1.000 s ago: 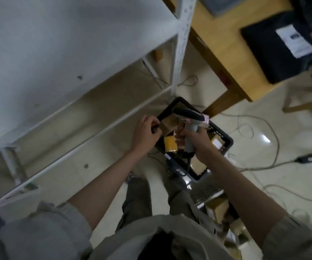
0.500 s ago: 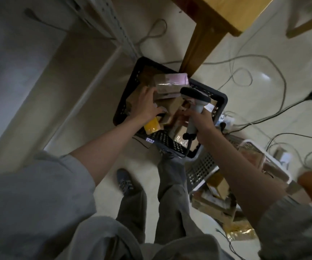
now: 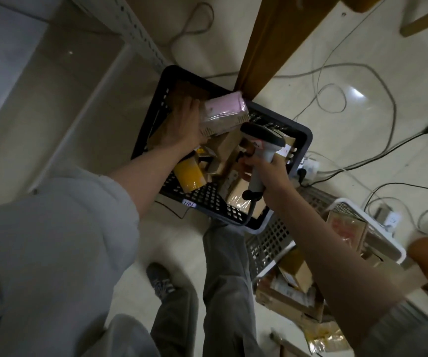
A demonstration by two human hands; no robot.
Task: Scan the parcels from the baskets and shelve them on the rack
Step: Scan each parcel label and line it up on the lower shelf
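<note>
A black basket [image 3: 303, 140] on the floor holds several parcels: brown boxes, a yellow packet [image 3: 188, 176] and a pink-topped parcel [image 3: 224, 112]. My left hand [image 3: 184, 124] reaches into the basket and grips the pink-topped parcel at its left end. My right hand [image 3: 267, 171] holds a grey barcode scanner [image 3: 261, 143] over the basket's right side, its head aimed toward the parcels. The white rack [image 3: 141, 29] stands at the upper left, its post just beside the basket.
A wooden table leg [image 3: 267, 42] rises right behind the basket. A grey basket [image 3: 272, 240] and a white basket [image 3: 377, 235] with more boxes sit at the lower right. Cables and power strips trail over the floor on the right. My legs and shoe are below.
My view dropped from the rack shelf to the floor basket. My left hand let go of the small brown box and moved up to the pink-topped parcel. The scanner stayed in my right hand.
</note>
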